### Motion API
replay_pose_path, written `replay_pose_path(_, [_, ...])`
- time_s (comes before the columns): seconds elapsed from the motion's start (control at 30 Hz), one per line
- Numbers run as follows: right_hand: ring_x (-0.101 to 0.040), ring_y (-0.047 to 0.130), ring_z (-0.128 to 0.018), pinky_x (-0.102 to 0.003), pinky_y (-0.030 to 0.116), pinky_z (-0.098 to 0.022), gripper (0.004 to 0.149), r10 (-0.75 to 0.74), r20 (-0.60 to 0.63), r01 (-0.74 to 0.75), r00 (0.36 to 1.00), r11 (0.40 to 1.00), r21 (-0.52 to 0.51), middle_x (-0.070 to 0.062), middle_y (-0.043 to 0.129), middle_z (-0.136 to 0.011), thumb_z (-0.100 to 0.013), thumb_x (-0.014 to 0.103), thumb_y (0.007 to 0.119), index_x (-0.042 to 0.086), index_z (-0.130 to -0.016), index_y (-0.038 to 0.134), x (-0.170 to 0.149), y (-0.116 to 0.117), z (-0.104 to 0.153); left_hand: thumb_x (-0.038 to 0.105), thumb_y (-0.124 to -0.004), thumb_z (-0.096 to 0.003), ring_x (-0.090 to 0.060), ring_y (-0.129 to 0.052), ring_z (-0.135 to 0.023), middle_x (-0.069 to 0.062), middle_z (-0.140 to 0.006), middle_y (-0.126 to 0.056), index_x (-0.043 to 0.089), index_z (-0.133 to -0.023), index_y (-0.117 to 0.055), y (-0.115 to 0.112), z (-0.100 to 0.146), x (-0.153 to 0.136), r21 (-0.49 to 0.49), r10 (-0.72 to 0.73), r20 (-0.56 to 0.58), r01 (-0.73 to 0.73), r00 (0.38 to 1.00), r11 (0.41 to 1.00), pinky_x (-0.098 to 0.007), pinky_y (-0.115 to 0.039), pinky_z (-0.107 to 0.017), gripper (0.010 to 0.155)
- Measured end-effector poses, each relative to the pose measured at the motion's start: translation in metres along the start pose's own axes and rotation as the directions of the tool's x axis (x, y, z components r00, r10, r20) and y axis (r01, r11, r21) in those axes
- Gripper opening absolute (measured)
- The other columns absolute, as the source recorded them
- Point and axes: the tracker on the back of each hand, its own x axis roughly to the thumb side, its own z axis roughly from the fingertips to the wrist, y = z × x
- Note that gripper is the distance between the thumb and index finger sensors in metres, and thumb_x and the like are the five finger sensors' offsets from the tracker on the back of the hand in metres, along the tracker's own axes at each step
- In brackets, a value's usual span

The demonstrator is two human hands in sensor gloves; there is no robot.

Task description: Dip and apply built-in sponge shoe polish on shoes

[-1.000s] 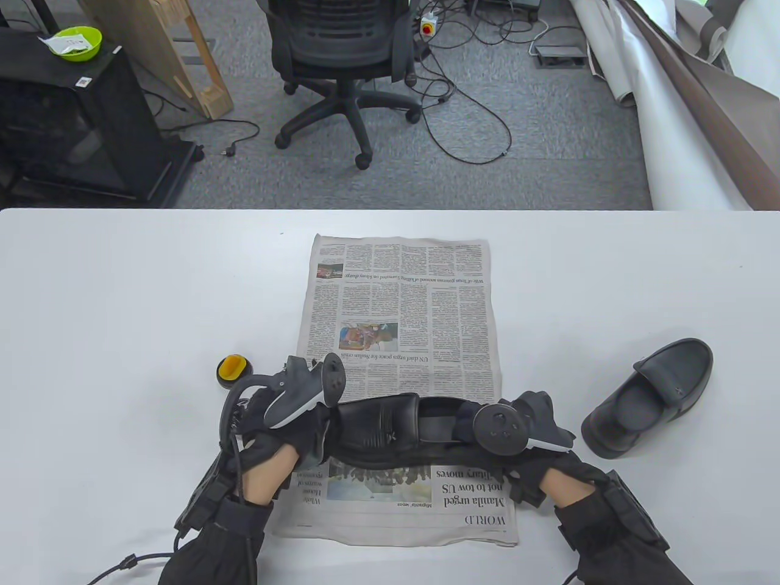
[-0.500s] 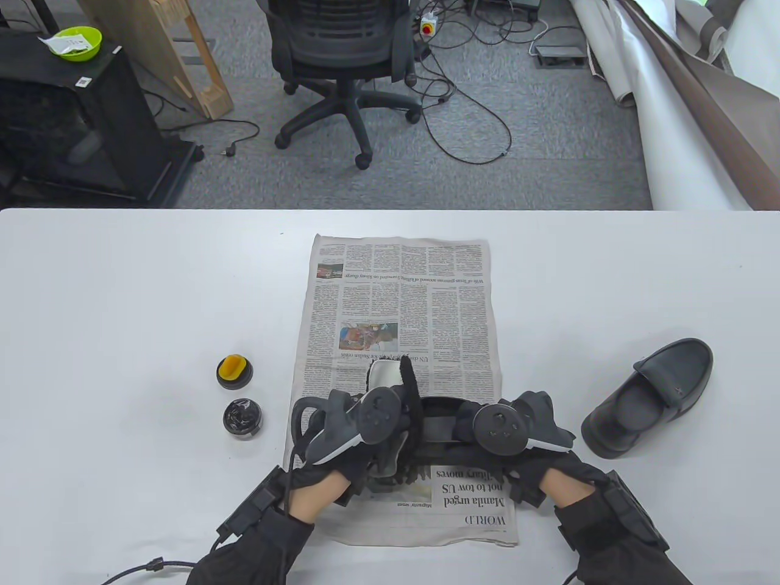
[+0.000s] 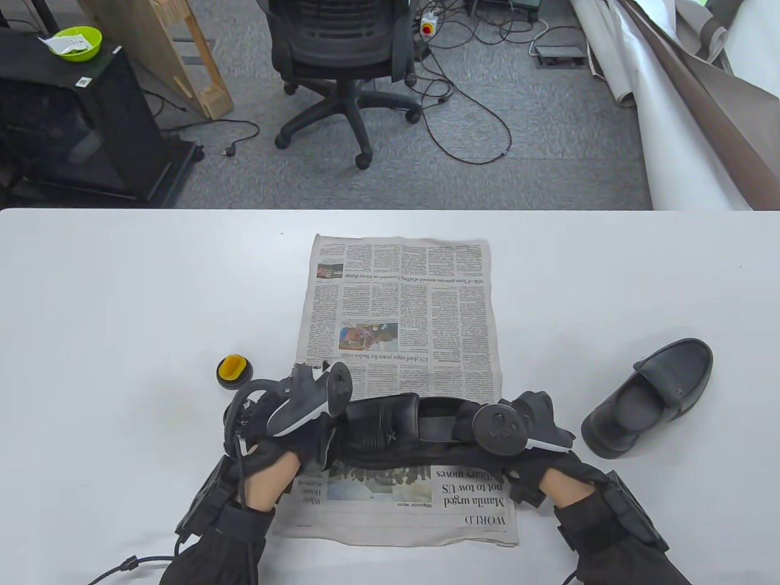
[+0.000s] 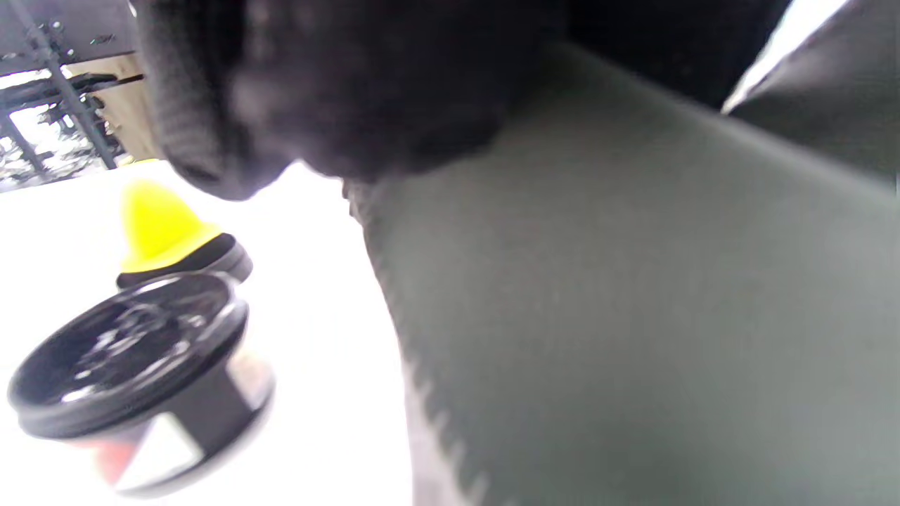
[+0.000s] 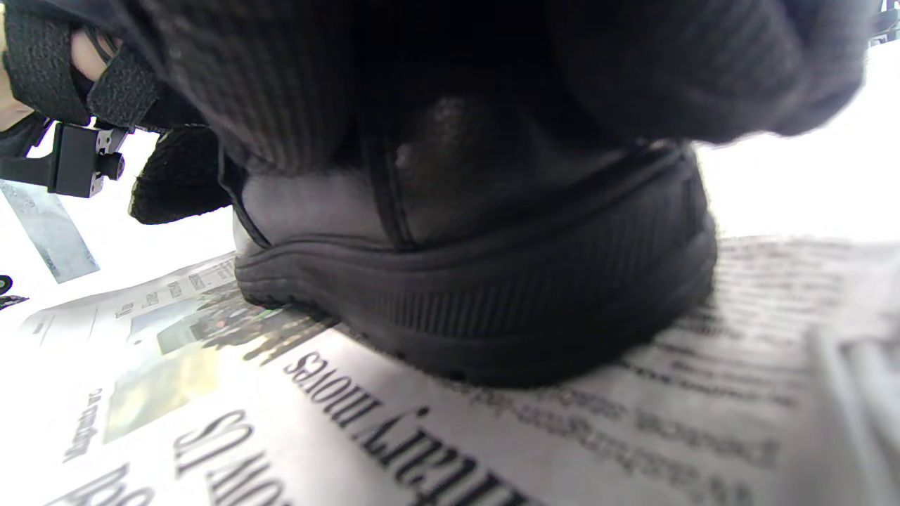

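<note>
The right hand gripped the shoe's heel; the left hand at its toe, grip unclear.

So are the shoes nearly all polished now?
Not nearly. The polish jar is open, with its yellow sponge lid on the table. The right hand holds one shoe on the newspaper, and the left hand is at its toe, by the jar. The other shoe waits, off the paper.
</note>
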Motion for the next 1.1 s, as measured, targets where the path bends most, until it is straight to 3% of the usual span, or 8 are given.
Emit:
replay_pose_path(0.13, [-0.021, 0.093, -0.026, -0.045, 0.084, -0.043, 0.04, -0.002, 0.001, 0.002, 1.0, 1.0, 0.001, 0.0, 0.084, -0.073, -0.033, 0.055, 0.083, 0.026, -0.059, 0.093, 0.0, 0.0, 0.0, 0.047, -0.091, -0.0408, -0.005, -0.1, -0.011, 0.005, -0.048, -0.103, 0.025, -0.09, -0.081, 0.003, 0.004, 0.003, 0.071, 0.083, 0.082, -0.089, 0.993, 0.993, -0.038, -0.092, -0.042, 0.055])
replay_pose_path(0.23, [-0.021, 0.093, -0.026, -0.044, 0.084, -0.043, 0.04, -0.003, 0.003, 0.003, 1.0, 1.0, 0.001, 0.0, 0.084, -0.073, -0.033, 0.055, 0.083, 0.026, -0.059, 0.093, 0.0, 0.0, 0.0, 0.048, -0.09, -0.0402, -0.005, -0.1, -0.011, 0.005, -0.048, -0.103, 0.025, -0.09, -0.08, 0.007, 0.015, 0.026, 0.168, 0.275, 0.244, -0.32, 0.93, 0.933, -0.038, -0.092, -0.042, 0.056])
replay_pose_path(0.3, [-0.021, 0.093, -0.026, -0.044, 0.084, -0.043, 0.04, -0.004, 0.003, 0.004, 1.0, 1.0, 0.001, 0.0, 0.084, -0.073, -0.033, 0.055, 0.083, 0.026, -0.059, 0.093, 0.0, 0.0, 0.0, 0.048, -0.09, -0.0399, -0.005, -0.1, -0.01, 0.005, -0.047, -0.103, 0.025, -0.09, -0.08, 0.007, 0.022, 0.044, 0.221, 0.296, 0.32, -0.374, 0.9, 0.901, -0.037, -0.093, -0.041, 0.056])
replay_pose_path(0.47, [-0.021, 0.093, -0.026, -0.044, 0.084, -0.043, 0.04, -0.002, 0.004, 0.002, 1.0, 1.0, 0.0, 0.0, 0.084, -0.073, -0.033, 0.055, 0.083, 0.026, -0.059, 0.093, 0.0, 0.0, 0.0, 0.049, -0.089, -0.0391, -0.004, -0.099, -0.009, 0.006, -0.046, -0.103, 0.023, -0.092, -0.077, 0.003, 0.03, 0.076, 0.335, 0.156, 0.279, -0.248, 0.948, 0.909, -0.036, -0.094, -0.039, 0.06])
replay_pose_path(0.8, [-0.021, 0.093, -0.026, -0.044, 0.084, -0.043, 0.04, -0.006, 0.008, 0.006, 1.0, 1.0, 0.002, 0.0, 0.084, -0.073, -0.033, 0.055, 0.083, 0.026, -0.059, 0.093, 0.0, 0.0, 0.0, 0.048, -0.089, -0.0405, -0.004, -0.099, -0.011, 0.005, -0.048, -0.102, 0.021, -0.094, -0.074, -0.001, 0.009, 0.042, 0.088, 0.109, 0.143, -0.123, 0.984, 0.989, -0.037, -0.093, -0.041, 0.062])
replay_pose_path(0.9, [-0.021, 0.093, -0.027, -0.044, 0.084, -0.043, 0.04, -0.004, 0.006, 0.004, 1.0, 1.0, 0.002, 0.0, 0.084, -0.073, -0.033, 0.055, 0.083, 0.026, -0.059, 0.093, 0.0, 0.0, 0.0, 0.049, -0.089, -0.04, -0.004, -0.099, -0.011, 0.005, -0.049, -0.102, 0.022, -0.095, -0.074, 0.0, 0.005, 0.029, 0.044, 0.047, 0.113, -0.052, 0.992, 0.998, -0.037, -0.092, -0.042, 0.063])
replay_pose_path(1.1, [-0.021, 0.093, -0.027, -0.044, 0.084, -0.043, 0.04, 0.003, 0.002, -0.003, 1.0, 1.0, -0.001, 0.0, 0.084, -0.073, -0.033, 0.055, 0.083, 0.026, -0.059, 0.093, 0.0, 0.0, 0.0, 0.049, -0.091, -0.0397, -0.005, -0.1, -0.012, 0.005, -0.05, -0.102, 0.022, -0.095, -0.074, -0.001, 0.0, 0.001, -0.016, 0.058, 0.065, -0.057, 0.996, 0.998, -0.037, -0.092, -0.043, 0.063])
